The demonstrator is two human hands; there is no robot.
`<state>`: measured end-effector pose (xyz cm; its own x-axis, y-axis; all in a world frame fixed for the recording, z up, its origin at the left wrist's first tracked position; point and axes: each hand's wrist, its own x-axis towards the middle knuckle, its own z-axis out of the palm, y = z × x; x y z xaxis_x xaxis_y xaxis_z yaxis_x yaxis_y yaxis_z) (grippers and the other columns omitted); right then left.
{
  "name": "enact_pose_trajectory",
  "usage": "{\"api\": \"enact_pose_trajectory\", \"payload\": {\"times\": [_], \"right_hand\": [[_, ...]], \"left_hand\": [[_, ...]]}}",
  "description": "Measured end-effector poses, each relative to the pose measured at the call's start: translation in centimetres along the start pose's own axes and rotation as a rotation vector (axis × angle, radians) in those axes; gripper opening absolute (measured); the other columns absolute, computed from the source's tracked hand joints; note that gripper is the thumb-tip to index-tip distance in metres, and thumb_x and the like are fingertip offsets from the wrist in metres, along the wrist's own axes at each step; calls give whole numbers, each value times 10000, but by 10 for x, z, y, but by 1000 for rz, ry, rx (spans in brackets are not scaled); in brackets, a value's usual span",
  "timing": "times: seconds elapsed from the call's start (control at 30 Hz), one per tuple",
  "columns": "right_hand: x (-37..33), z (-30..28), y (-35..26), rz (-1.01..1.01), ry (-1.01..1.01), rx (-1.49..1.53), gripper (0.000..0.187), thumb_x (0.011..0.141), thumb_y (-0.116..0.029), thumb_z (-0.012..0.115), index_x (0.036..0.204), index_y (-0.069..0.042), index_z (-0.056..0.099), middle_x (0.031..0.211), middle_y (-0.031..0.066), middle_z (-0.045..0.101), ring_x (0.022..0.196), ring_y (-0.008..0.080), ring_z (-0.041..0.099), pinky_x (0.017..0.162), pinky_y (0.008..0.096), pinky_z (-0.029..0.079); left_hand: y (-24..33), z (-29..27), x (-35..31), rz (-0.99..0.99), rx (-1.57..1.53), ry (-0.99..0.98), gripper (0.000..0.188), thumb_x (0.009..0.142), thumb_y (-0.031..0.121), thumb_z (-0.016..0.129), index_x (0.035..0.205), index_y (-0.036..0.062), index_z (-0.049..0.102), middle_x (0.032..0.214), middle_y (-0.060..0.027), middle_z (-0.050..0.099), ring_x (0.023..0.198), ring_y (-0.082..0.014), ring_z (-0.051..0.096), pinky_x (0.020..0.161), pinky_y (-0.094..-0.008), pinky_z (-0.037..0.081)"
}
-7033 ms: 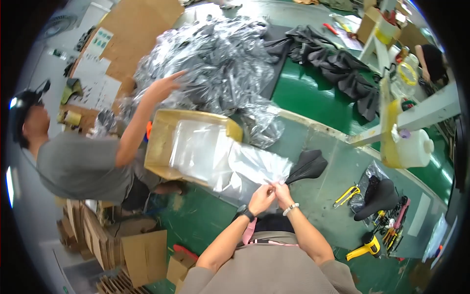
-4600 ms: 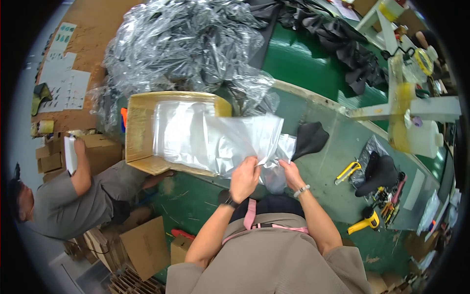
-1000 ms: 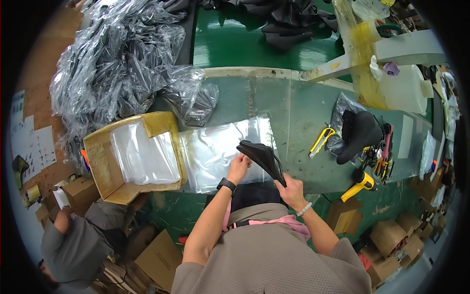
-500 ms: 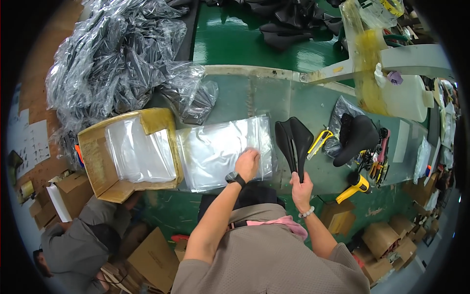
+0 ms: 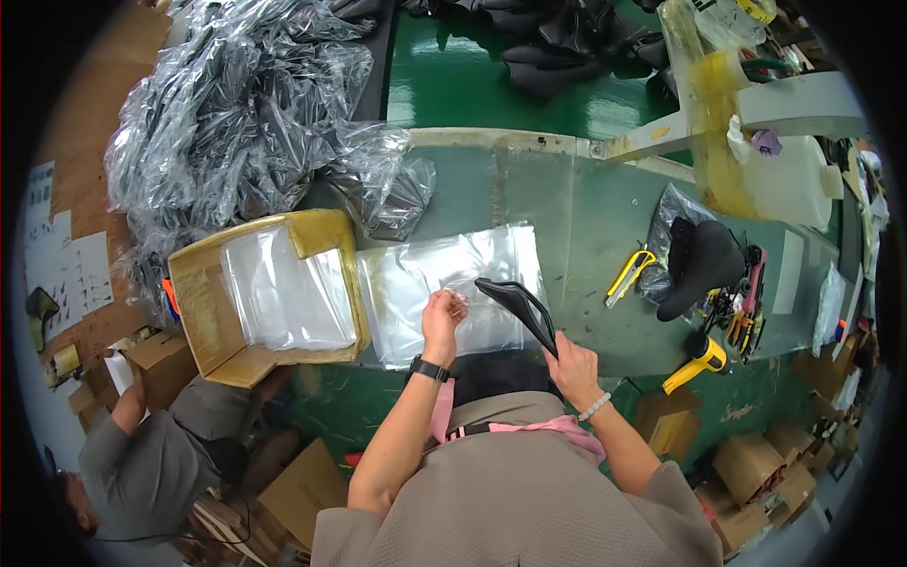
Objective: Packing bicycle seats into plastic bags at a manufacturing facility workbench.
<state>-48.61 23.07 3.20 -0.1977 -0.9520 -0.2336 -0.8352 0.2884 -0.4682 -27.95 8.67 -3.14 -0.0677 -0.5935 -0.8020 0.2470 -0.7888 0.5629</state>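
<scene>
In the head view, our right hand (image 5: 573, 369) grasps a black saddle (image 5: 519, 304) by its narrow end, tilted, just right of the frame's centre. Our left hand (image 5: 440, 326), fingers curled, shows against the flat clear bags (image 5: 402, 274) left of the saddle; we cannot tell whether it pinches anything. Left of those bags sits an open cardboard box (image 5: 200, 317) with more clear plastic (image 5: 279, 298) inside. At the frame's right we see a yellow cutter (image 5: 630, 277), a 2nd saddle (image 5: 709, 265) and a yellow gun-shaped tool (image 5: 697, 361).
</scene>
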Motion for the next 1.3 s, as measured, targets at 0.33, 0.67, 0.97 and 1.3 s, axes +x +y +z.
{"api": "enact_pose_trajectory", "payload": {"times": [0.33, 0.67, 0.97, 1.3], "right_hand": [[35, -16, -41, -71, -127, 56, 228, 814, -246, 666, 852, -31, 598, 681, 149, 627, 619, 323, 633, 552, 419, 490], [62, -39, -100, 825, -40, 1548, 379, 985, -417, 457, 944, -59, 574, 696, 11, 572, 538, 99, 527, 416, 209, 370], [72, 22, -115, -47, 17, 900, 321, 968, -236, 520, 1171, 8, 561, 845, 87, 629, 657, 140, 577, 633, 291, 471], [174, -30, -98, 223, -140, 1266, 283, 949, -182, 557, 1155, 12, 560, 857, 64, 651, 656, 89, 568, 594, 231, 468]], "left_hand": [[41, 62, -107, 1127, 1144, -584, 97, 766, 77, 591, 853, 39, 571, 790, -117, 546, 798, -304, 542, 720, -399, 443], [44, 26, -172, 910, 803, -757, 136, 844, 151, 623, 911, 34, 635, 830, -150, 609, 797, -333, 597, 717, -397, 475], [120, 39, -96, 65, 173, -162, 232, 906, 301, 627, 912, 70, 643, 736, 28, 575, 706, -78, 531, 646, -248, 448], [321, -93, -4, 586, -644, -514, 332, 973, 361, 518, 1063, 51, 597, 974, -47, 610, 983, -178, 534, 867, -329, 424]]}}
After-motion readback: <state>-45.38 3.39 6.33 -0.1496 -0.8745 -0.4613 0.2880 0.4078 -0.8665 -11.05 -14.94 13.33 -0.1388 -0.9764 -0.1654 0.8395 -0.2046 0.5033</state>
